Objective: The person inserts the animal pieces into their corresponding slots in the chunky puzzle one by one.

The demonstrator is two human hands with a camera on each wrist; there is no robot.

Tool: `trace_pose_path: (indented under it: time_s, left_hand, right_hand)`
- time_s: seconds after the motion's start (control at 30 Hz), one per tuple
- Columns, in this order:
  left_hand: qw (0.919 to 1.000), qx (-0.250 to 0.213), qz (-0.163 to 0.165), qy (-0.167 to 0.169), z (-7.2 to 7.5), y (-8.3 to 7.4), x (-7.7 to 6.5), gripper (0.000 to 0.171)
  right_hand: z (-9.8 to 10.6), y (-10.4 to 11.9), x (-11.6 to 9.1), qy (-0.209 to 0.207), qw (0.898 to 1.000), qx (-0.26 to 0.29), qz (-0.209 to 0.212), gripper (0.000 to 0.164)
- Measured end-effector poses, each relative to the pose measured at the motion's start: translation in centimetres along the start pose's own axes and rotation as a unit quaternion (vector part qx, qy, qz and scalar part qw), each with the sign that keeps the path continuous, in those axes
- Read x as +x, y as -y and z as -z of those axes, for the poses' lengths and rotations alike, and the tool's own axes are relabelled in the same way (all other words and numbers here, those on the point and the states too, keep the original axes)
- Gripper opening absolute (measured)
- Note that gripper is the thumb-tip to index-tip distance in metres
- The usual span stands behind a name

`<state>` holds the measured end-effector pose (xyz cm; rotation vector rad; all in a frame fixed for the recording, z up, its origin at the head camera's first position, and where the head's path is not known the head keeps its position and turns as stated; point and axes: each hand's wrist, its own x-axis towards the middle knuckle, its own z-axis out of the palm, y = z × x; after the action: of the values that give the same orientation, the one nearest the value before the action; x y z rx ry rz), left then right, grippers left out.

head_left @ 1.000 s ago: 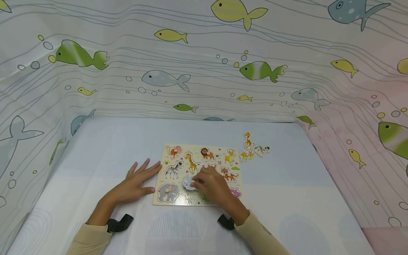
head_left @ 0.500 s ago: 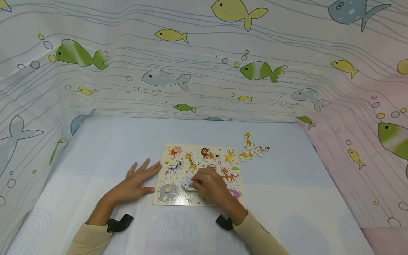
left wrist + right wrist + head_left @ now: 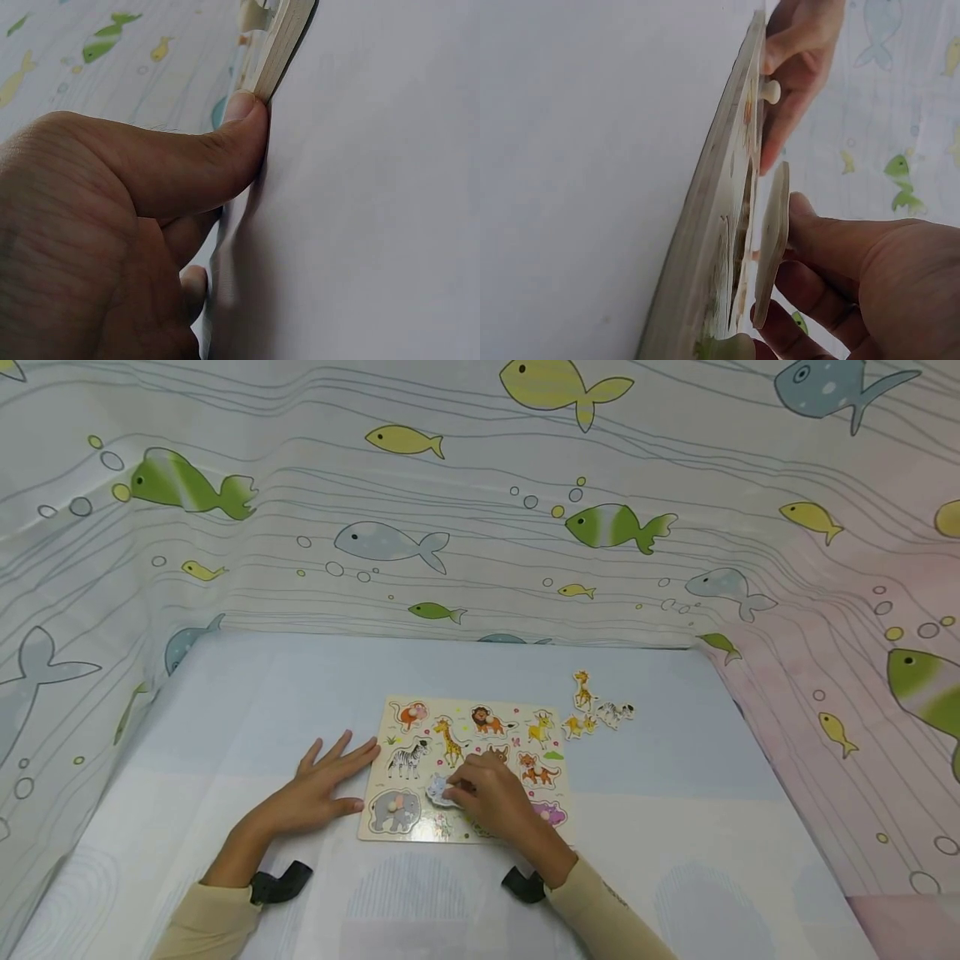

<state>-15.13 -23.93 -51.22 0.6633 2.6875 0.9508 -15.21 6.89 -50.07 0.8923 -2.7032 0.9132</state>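
Observation:
A wooden peg puzzle board (image 3: 431,829) with animal pictures lies flat on the table. Fingers of my right hand (image 3: 491,793) pinch a pale grey-blue animal puzzle piece (image 3: 437,791), partly covered by the fingertips. The right wrist view shows this puzzle piece (image 3: 774,240) just above the board, apart from it and slightly tilted. My left hand (image 3: 311,789) lies with fingers spread at the board's left side. In the left wrist view, its thumb (image 3: 202,169) touches the board's edge (image 3: 289,45). Part of the board is hidden beneath the right hand.
Loose giraffe (image 3: 582,690), zebra (image 3: 617,714) and yellow horned animal (image 3: 580,726) pieces lie past the board's upper right corner. Knobbed pieces, such as the elephant (image 3: 395,812), monkey (image 3: 410,716) and lion (image 3: 489,721), sit in the board. A fish-printed curtain (image 3: 480,527) surrounds the table.
My right hand has shifted slightly left with the grey-blue puzzle piece still pinched. The left hand stays at the board's edge, and the loose pieces keep their places.

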Motion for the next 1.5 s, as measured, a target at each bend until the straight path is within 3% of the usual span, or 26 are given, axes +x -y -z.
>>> trace_pose_path:
  time_s: [0.33,0.77,1.2,1.5]
  left_hand:
    - [1.0,0.005,0.006,0.006,0.08,-0.01,0.05,0.084]
    - [0.9999,0.002,0.009,0.006,-0.02,-0.05,-0.02,0.084]
    - [1.0,0.004,0.0,0.003,-0.01,0.12,0.02,0.084]
    - [1.0,0.003,0.002,0.004,-0.02,0.22,0.03,0.084]
  right_hand:
    - [-0.6,-0.27,-0.02,0.001,1.0,-0.028,0.001,0.01]
    - [-1.03,-0.46,-0.13,0.009,1.0,-0.009,0.006,0.011]
    - [-0.79,-0.31,-0.22,0.023,0.999,-0.018,-0.016,0.009]
    - [-0.79,-0.42,-0.14,0.025,0.999,-0.04,-0.007,0.009]
